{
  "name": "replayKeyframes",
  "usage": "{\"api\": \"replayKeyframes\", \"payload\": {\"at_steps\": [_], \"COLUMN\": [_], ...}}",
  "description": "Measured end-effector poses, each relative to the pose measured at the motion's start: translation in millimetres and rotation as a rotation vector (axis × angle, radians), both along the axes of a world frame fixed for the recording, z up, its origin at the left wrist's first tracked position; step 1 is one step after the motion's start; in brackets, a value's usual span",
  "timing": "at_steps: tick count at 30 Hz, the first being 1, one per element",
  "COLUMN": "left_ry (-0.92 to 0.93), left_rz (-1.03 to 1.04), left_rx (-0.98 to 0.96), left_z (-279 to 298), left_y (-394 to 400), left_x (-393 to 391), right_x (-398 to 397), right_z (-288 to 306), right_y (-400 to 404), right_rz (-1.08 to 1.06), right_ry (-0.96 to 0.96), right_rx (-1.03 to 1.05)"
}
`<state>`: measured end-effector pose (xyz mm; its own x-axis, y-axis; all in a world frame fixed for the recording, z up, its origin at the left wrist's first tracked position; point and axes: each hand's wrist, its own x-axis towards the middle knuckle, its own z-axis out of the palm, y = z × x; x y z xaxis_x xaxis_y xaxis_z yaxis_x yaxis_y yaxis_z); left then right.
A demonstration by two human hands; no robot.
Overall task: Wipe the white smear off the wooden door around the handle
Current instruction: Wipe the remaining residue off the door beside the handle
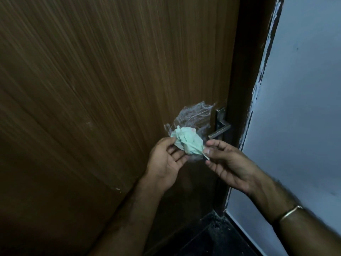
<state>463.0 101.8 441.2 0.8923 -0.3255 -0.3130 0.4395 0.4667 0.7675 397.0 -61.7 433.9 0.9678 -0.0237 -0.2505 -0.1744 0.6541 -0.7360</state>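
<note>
A brown wooden door (103,85) fills most of the view. A scribbled white smear (193,115) lies on it just left of the metal lever handle (220,131). A crumpled pale green and white tissue (186,141) is held in front of the smear's lower part. My left hand (166,161) pinches its left side. My right hand (227,163) pinches its lower right corner between thumb and forefinger, just below the handle. The wad hides part of the smear.
The dark door frame (245,89) runs beside the handle, with a pale blue-grey wall (304,108) to its right. Dark floor (212,239) shows at the bottom. A thin bangle (289,212) sits on my right wrist.
</note>
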Motion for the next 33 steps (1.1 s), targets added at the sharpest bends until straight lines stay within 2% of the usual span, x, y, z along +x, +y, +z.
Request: {"api": "replayKeyframes", "payload": {"at_steps": [3,7,9,11,14,18,20,24,27,30,33], "left_ry": [0.016,-0.132,-0.226,-0.386,-0.66,-0.969,-1.076,-1.173,-1.171,-0.985,-0.749], "left_rz": [0.061,0.084,0.078,0.093,0.062,0.07,0.081,0.172,0.224,0.159,-0.106], "left_rx": [-0.045,0.157,0.271,0.432,0.623,0.92,0.985,0.963,0.912,0.72,0.372], "left_z": [7,8,10,14,25,34,36,37,38,34,27], "left_y": [-1,-5,-8,-11,-17,-25,-28,-33,-39,-41,-28], "left_x": [4,7,9,15,20,25,24,23,27,37,43], "right_x": [-2,-7,-7,-5,4,15,16,15,19,20,20], "right_z": [-6,-15,-16,-10,10,24,25,26,26,31,30], "right_y": [-6,-13,-12,-12,-8,3,6,10,13,10,0], "right_rz": [0.034,0.048,0.05,-0.018,0.024,-0.04,-0.101,-0.196,-0.23,-0.207,-0.162], "right_ry": [0.04,0.094,0.106,0.056,-0.095,-0.111,-0.146,-0.282,-0.263,-0.169,-0.215], "right_rx": [-0.018,0.042,-0.121,-0.266,-0.238,-0.44,-0.49,-0.542,-0.507,-0.299,-0.266]}}
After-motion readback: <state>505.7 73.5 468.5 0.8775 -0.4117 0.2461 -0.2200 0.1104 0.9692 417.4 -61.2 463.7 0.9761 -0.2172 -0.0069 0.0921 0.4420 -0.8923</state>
